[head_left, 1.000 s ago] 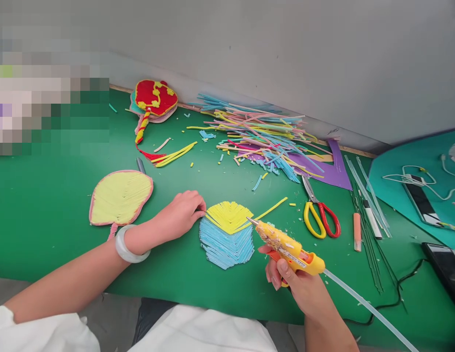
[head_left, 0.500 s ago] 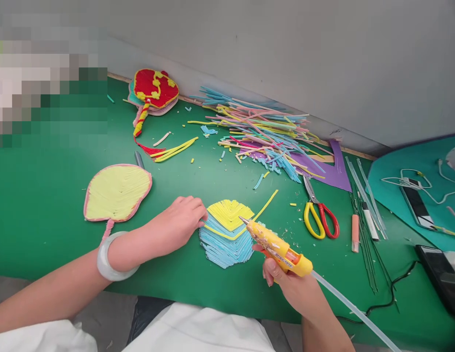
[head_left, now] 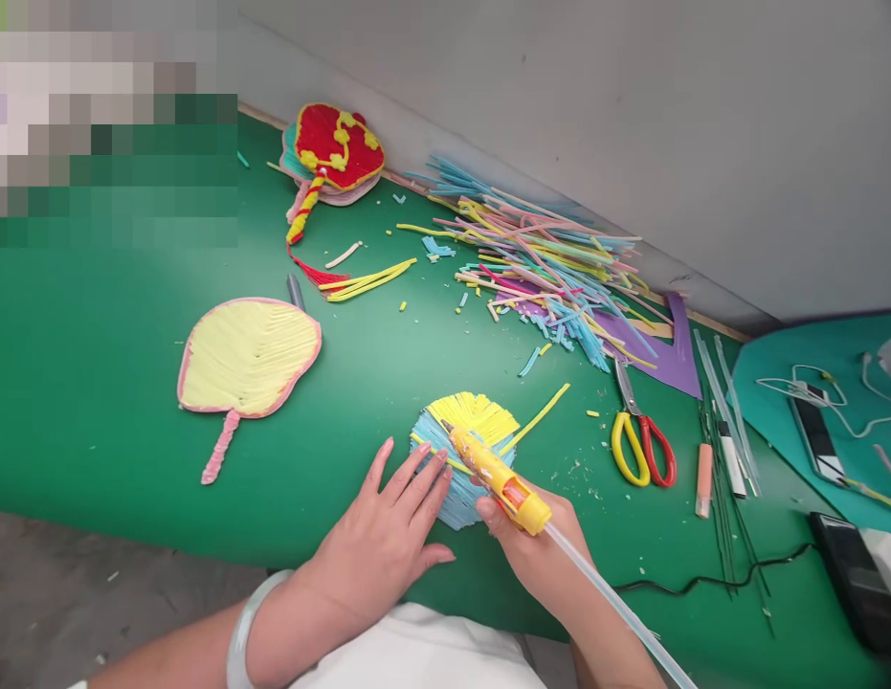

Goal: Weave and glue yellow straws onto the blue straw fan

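Note:
My right hand [head_left: 549, 550] is wrapped round a yellow hot glue gun [head_left: 488, 469] with a long clear glue stick coming out of its back. The gun's nozzle is over the left part of a round piece [head_left: 459, 505] made of chenille stems, yellow at the top and blue below. My left hand [head_left: 377, 536] lies palm down with its fingers spread, the fingertips touching the lower left of that piece. A bent yellow chenille stem [head_left: 542, 414] runs across the piece, one end sticking out to the upper right. Part of the piece is hidden under the gun and my hands.
A pale yellow fan [head_left: 248, 359] with a pink handle lies left. Behind it is a red fan [head_left: 337, 148] with a tassel. Loose chenille stems [head_left: 552, 249] are heaped at the back. Scissors [head_left: 638, 435], thin wires [head_left: 722, 526] and a black cable [head_left: 703, 579] lie right.
My left hand has come down and right, its fingers spreading onto the piece's lower left. The glue gun's nozzle has shifted left across the piece. The view has moved somewhat.

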The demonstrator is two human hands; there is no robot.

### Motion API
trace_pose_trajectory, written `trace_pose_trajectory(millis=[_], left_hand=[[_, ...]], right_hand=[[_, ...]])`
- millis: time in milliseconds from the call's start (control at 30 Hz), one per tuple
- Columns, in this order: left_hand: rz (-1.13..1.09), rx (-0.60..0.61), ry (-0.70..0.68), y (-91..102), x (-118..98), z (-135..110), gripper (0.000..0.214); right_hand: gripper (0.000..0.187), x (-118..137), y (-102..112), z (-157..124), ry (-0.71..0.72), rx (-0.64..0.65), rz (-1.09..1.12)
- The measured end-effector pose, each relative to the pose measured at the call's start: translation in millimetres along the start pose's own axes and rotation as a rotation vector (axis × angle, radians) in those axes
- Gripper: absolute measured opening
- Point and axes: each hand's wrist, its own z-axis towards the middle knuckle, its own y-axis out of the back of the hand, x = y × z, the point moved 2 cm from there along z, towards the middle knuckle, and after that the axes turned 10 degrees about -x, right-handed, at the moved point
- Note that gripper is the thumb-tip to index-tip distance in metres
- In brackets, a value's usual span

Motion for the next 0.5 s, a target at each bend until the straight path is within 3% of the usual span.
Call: trace_pose_trajectory(millis=[133, 500], left_hand=[[0.083, -0.067, -0.032, 1.2, 0, -1, 0.072], [0.121, -0.068, -0.071, 8.0, 1, 2, 0.077]], right_hand=[[0.041, 3, -8, 4, -0.017, 0.019, -0.035], [0.038, 5, -17, 10, 0.021, 0.028, -0.145]])
